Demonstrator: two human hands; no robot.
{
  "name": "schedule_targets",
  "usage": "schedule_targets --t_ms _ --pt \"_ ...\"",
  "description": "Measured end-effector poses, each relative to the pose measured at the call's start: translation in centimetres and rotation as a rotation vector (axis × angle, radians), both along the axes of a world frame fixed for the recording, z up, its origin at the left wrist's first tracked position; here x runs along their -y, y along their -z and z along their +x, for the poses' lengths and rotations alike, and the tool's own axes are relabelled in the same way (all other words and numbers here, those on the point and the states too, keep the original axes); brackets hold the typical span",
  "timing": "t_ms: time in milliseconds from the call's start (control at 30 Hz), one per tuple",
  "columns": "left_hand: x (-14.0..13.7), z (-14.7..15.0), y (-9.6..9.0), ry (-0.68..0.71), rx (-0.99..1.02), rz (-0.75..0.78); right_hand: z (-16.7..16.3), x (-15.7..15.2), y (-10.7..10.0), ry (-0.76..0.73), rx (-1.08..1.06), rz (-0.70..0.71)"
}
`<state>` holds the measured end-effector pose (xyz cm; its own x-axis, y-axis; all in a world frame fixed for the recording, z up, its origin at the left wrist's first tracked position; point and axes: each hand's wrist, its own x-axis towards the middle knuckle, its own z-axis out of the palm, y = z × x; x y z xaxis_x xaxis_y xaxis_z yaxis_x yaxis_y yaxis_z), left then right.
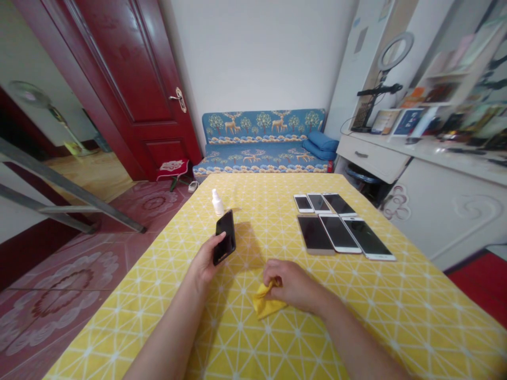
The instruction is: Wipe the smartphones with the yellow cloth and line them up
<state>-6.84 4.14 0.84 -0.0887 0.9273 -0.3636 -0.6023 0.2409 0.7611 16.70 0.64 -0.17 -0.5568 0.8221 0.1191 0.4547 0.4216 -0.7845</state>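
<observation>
A black smartphone [225, 244] is gripped in my left hand [206, 258], tilted upright with the thumb lying across its dark screen. My right hand [293, 285] pinches a small yellow cloth [264, 305] low over the table, to the right of the phone. Behind the held phone stands a white spray bottle [217, 202]. On the right side of the table several phones lie face up in two rows; the nearer row includes a grey-framed phone [316, 235] and a white-framed phone [339, 233].
The table has a yellow cloth [158, 295] with white lines. A blue patterned sofa [261, 150] stands beyond its far edge. To the right is a white dresser [447, 195] with a ring light [396, 51]. A red door [130, 68] and metal ladder-like bars [75, 187] are at left.
</observation>
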Motion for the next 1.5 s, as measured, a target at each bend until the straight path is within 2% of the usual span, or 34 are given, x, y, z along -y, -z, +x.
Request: schedule_targets --t_ms 67,167,267,333,400,467,533,600,700,767,867,967,1100,1200,1267,1400,1500 --pt "0.0 0.6 0.0 0.022 0.131 -0.027 0.0 -0.6 0.4 0.102 -0.065 -0.052" --pt "-0.1 1.7 0.5 0.110 0.246 -0.028 0.2 -1.8 1.0 0.282 -0.331 -0.217" --pt "-0.2 2.7 1.1 0.129 0.211 -0.049 0.8 -2.6 1.4 0.472 -0.627 -0.376" --pt "0.0 3.3 1.3 0.104 0.143 -0.029 1.2 -2.9 1.5 0.581 -0.757 -0.400" --pt "0.3 3.8 1.4 0.103 0.098 0.018 1.4 -2.9 1.4 0.644 -0.830 -0.332" --pt "0.8 4.3 1.3 0.134 0.073 0.039 1.3 -2.8 1.4 0.667 -0.828 -0.205" --pt "1.3 5.0 1.3 0.162 0.061 -0.002 0.9 -2.5 1.2 0.687 -0.743 -0.042" --pt "1.7 5.6 1.2 0.172 0.083 -0.071 0.2 -1.9 0.9 0.661 -0.583 0.196" --pt "2.2 6.3 0.9 0.188 0.185 -0.077 -1.5 -0.4 0.3 0.421 -0.285 0.549" --pt "2.4 6.4 0.5 0.233 0.275 -0.047 -2.8 0.8 -0.2 0.234 -0.109 0.650" --pt "2.5 6.3 -0.1 0.311 0.368 0.008 -4.3 2.0 -0.4 0.077 0.063 0.709" --pt "2.6 6.3 -0.2 0.328 0.395 0.109 -4.4 1.6 0.0 0.071 0.111 0.754" --pt "2.6 6.4 0.2 0.301 0.333 0.093 -2.5 -1.0 1.2 0.286 0.070 0.763" --pt "2.8 6.6 0.6 0.460 0.266 0.035 -0.6 -3.0 2.0 0.461 -0.002 0.679" --pt "3.2 6.9 0.8 0.577 0.209 0.059 0.3 -3.8 2.4 0.550 -0.094 0.610" --pt "4.0 7.6 0.9 0.678 0.099 0.129 1.1 -4.5 2.3 0.675 -0.279 0.508" --pt "4.1 7.8 0.9 0.722 0.075 0.115 0.8 -4.1 1.5 0.687 -0.382 0.488"
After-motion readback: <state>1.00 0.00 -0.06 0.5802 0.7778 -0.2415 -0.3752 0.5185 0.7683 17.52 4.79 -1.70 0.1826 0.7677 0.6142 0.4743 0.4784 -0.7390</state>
